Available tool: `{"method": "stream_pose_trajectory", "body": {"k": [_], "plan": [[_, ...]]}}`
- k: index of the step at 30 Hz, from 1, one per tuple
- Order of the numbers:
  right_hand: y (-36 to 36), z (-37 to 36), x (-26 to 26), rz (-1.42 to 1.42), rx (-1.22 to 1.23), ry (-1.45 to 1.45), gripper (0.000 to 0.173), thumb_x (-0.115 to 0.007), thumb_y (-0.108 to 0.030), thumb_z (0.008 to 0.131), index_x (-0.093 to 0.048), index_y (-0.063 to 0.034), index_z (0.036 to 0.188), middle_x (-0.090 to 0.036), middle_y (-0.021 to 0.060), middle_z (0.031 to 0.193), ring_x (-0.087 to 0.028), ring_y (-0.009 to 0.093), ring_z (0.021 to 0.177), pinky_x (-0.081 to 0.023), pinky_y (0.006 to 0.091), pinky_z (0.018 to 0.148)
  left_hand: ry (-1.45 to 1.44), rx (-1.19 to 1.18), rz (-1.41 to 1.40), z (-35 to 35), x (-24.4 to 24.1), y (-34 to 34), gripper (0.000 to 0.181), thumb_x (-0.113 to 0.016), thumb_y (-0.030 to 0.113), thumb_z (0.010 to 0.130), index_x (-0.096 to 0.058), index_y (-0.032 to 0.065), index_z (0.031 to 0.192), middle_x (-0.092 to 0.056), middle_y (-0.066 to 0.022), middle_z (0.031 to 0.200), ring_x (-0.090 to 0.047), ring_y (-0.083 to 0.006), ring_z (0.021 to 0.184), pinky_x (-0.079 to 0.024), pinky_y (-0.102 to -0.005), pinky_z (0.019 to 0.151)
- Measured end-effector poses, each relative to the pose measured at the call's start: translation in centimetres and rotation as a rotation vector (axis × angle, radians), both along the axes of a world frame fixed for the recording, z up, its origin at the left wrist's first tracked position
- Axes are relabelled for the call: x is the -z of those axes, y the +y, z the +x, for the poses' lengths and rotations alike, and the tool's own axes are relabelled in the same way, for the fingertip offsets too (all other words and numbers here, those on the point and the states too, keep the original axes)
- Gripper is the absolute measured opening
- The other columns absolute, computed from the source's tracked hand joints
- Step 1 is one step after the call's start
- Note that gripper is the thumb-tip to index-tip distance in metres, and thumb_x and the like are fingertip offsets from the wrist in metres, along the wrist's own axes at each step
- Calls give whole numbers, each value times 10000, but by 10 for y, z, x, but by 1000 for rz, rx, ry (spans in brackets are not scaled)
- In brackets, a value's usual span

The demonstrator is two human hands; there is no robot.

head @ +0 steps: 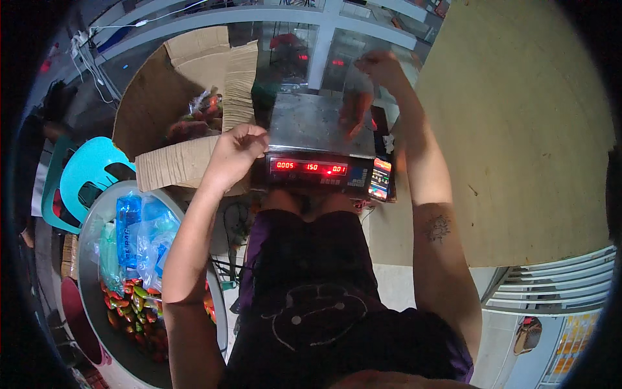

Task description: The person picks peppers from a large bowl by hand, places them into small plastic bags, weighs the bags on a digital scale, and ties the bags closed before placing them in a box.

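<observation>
A digital weighing scale [311, 121] with a flat metal plate and lit red digits stands in front of me. Over the plate's right side hangs a blurred, clear plastic bag [356, 109] with reddish contents, apparently pinched in my right hand [381, 70], which is raised beyond the scale's far right corner. My left hand [243, 150] is at the scale's left edge, beside the carton's flap, thumb and fingers curled together; whether something thin is between them cannot be made out. Left of the scale, an open cardboard box [146, 104] contains bagged red peppers [209, 109].
A lit phone [380, 179] leans at the scale's right. A large grey tub [87, 257] at lower left holds red and green peppers [138, 304] and packs of plastic bags [129, 233]. Nearby are a turquoise plastic chair [92, 160] and, at right, a wooden board [515, 136].
</observation>
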State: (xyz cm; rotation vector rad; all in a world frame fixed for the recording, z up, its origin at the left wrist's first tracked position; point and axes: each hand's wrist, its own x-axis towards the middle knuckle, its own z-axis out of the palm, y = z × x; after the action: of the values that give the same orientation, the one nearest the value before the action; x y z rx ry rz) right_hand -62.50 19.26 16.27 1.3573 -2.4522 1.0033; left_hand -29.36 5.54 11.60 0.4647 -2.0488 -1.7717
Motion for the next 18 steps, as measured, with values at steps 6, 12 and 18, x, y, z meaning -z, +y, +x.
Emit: {"method": "stream_pose_trajectory", "body": {"k": [6,12,18], "plan": [[-26,24,20,-120,-78,-237,297,-636,-309,730,-669,-60,889,-626,76,649,-591,177,564,-461,283,552,-8,30,6,4,8,-7,131,-545,42,835,-556,-27,946,-591,-43,816,-553,-100,741,-447,-231,667],[-27,18,59,-329,87,-173,239,-621,-253,737,-644,-17,708,-582,111,568,-549,190,502,-421,324,501,-35,20,1,8,10,-8,129,-544,43,839,-553,-29,946,-589,-49,829,-551,-103,730,-451,-233,658],[23,-12,156,73,161,-48,291,-608,-285,750,-636,-5,676,-590,112,564,-558,194,504,-436,337,538,-14,44,21,14,18,-7,140,-544,49,844,-547,-32,958,-586,-51,825,-552,-107,725,-455,-234,659]]}}
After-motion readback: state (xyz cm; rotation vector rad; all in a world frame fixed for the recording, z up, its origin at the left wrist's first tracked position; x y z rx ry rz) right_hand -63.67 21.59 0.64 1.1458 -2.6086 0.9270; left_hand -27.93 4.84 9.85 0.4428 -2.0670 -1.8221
